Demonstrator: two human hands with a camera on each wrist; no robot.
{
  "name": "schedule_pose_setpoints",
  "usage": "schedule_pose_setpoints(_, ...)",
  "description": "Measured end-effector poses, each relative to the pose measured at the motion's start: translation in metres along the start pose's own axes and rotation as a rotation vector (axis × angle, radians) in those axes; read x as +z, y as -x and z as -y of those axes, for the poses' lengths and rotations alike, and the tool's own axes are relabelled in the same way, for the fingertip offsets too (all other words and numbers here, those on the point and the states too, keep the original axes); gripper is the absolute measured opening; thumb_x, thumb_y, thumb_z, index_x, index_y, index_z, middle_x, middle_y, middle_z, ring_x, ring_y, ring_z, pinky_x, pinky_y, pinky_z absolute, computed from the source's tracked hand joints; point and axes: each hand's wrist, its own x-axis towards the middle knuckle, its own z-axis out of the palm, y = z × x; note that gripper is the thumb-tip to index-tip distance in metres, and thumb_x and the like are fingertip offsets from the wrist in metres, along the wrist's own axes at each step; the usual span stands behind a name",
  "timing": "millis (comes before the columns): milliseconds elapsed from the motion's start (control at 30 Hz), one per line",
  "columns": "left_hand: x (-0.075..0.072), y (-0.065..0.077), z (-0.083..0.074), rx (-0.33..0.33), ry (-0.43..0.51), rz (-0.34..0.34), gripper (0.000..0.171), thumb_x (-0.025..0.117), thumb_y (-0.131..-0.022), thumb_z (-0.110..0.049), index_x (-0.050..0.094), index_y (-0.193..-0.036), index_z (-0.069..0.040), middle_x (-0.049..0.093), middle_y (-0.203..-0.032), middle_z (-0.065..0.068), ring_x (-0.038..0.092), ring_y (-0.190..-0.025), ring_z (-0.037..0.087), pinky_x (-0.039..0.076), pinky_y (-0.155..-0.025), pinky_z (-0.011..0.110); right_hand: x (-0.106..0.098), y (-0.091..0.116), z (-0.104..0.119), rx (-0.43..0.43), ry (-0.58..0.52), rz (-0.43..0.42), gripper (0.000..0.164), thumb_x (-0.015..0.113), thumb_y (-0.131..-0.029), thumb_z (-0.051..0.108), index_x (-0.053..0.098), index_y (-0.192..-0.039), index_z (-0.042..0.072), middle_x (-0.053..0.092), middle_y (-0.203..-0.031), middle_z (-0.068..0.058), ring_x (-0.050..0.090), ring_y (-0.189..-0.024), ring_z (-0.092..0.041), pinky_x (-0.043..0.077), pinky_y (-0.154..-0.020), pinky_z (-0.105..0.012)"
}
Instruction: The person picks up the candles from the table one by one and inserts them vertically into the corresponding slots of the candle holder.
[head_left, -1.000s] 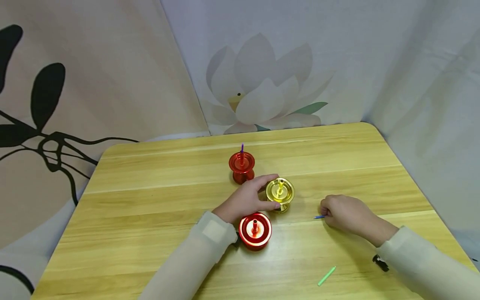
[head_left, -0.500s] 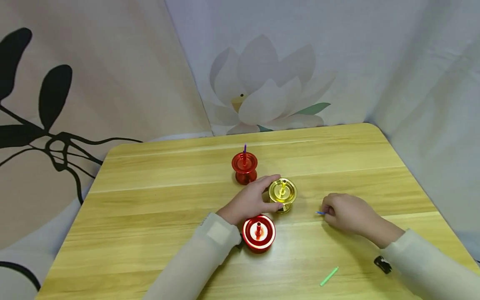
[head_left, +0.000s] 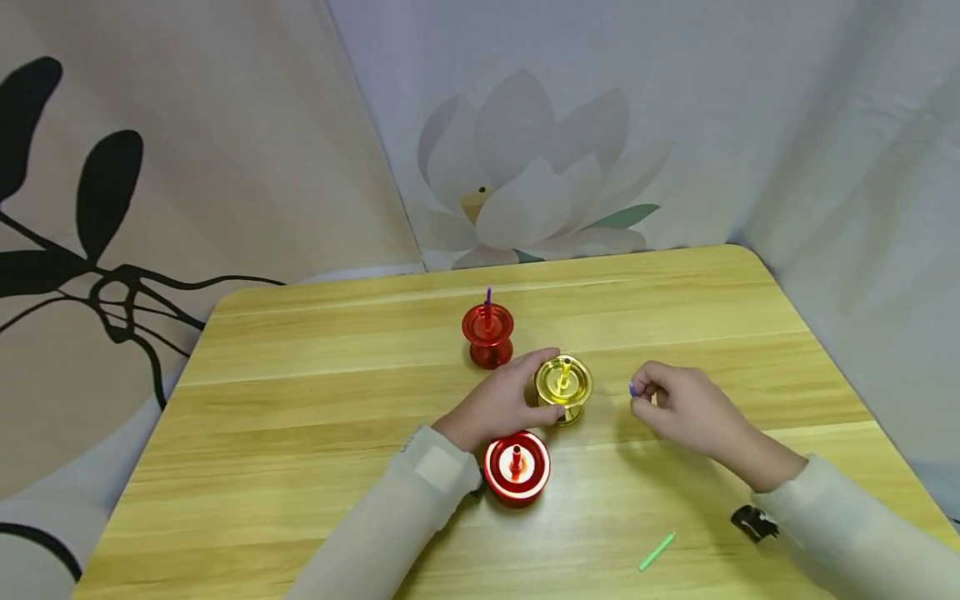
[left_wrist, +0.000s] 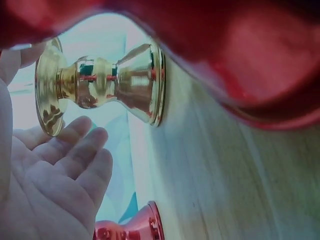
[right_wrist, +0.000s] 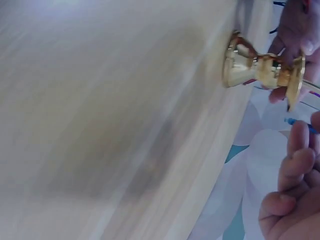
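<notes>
My left hand [head_left: 491,406] holds a gold candle holder [left_wrist: 97,82] by its dish, thumb on the near side and index finger on the far side. The other fingers spread below the dish in the left wrist view. The holder stands upright on the table, its central socket bare. To its right, my right hand [head_left: 693,408] pinches a small blue candle [right_wrist: 291,121] between thumb and index finger, raised above the table and apart from the holder. Most of that candle is hidden by the fingers.
Behind the left hand stands a red candle holder [head_left: 491,354] with a thin purple candle [head_left: 489,297] upright in it. A second red candle holder [head_left: 517,498] stands close to the left wrist. A green candle [head_left: 657,552] lies on the wooden table [head_left: 315,417] at the front right.
My right hand has lifted off the table with the blue candle, moving slightly away from me and turning so the candle points more upward. The left hand stays on the gold candle holder.
</notes>
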Motion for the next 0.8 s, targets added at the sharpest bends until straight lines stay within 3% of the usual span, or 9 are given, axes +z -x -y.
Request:
schedule_pose_setpoints(300, 0.001, 0.000, -0.003, -0.003, -0.063, -0.001, 0.082, 0.072, -0.087, -0.041, 0.034, -0.157, -0.020, 0.044, -0.154, 0.001, 0.043, -0.140, 0.018, 0.037, -0.114, 0.039, -0.001, -0.007, 0.015, -0.016, -0.100, -0.110, 0.011, 0.068, -0.090, 0.006, 0.066, -0.088, 0.017, 0.050, -0.065, 0.006, 0.043, -0.055, -0.008, 0.038, -0.049, -0.025)
schedule_pose_setpoints(567, 0.000, 0.002, -0.006, -0.007, -0.122, -0.016, 0.081, 0.070, -0.088, -0.043, 0.034, -0.157, -0.019, 0.044, -0.155, 0.001, 0.043, -0.140, 0.017, 0.039, -0.112, 0.040, 0.000, -0.019, 0.032, -0.028, -0.142, -0.141, 0.002, 0.068, -0.090, 0.013, 0.067, -0.089, 0.012, 0.056, -0.068, 0.004, 0.050, -0.059, -0.012, 0.038, -0.044, -0.025)
schedule_pose_setpoints(800, 0.000, 0.004, -0.007, 0.003, -0.148, -0.020, 0.081, 0.069, -0.089, -0.043, 0.034, -0.157, -0.019, 0.044, -0.154, 0.000, 0.045, -0.138, 0.016, 0.041, -0.111, 0.040, 0.001, -0.028, 0.045, -0.063, -0.174, -0.176, 0.004, 0.068, -0.090, 0.013, 0.066, -0.088, 0.010, 0.062, -0.074, 0.004, 0.055, -0.063, -0.013, 0.039, -0.044, -0.025)
